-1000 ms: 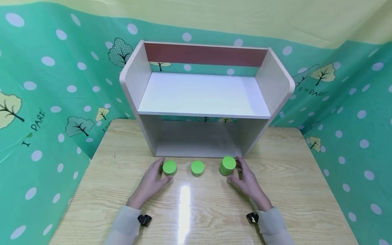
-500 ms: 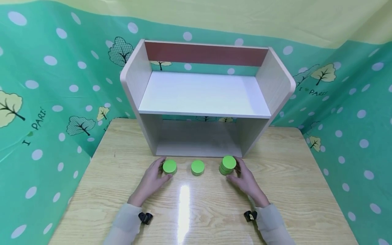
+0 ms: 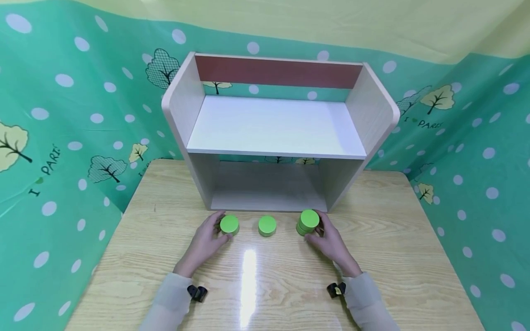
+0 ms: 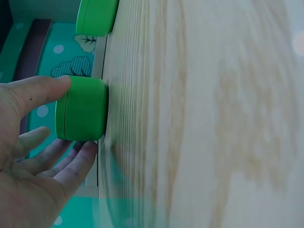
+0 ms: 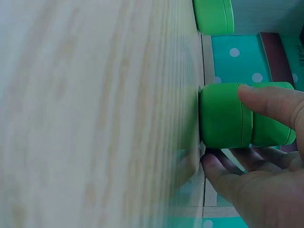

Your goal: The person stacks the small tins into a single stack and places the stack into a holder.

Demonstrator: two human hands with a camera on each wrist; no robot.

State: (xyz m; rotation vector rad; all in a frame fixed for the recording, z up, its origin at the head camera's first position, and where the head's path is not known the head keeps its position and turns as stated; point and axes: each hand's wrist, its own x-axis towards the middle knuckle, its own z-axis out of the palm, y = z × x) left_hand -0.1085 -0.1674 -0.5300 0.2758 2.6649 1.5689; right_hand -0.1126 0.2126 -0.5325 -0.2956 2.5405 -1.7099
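Note:
Several short green round lidded boxes stand on the table before a small two-tier shelf. My left hand (image 3: pixel 205 242) curls around the leftmost green round box (image 4: pixel 85 109). In the left wrist view its thumb touches the lid rim and its fingertips meet the opposite side. A single green round box (image 3: pixel 267 225) stands in the middle, untouched. On the right, one box (image 5: pixel 273 114) is stacked on another, the lower green round box (image 5: pixel 223 116). My right hand (image 3: pixel 329 239) curls about the lower one, thumb at its lid seam and fingers along the other side.
Directly behind the boxes stands the white shelf (image 3: pixel 275 126), with an upper board, a lower compartment and tall side panels. The wooden table (image 3: pixel 285 294) reflects a bright streak of light. A green dotted curtain (image 3: pixel 54 193) surrounds the table at the back and sides.
Both hands have drawn in slightly, with thumbs and fingers closer about the left box and the right stack. The boxes stay in place.

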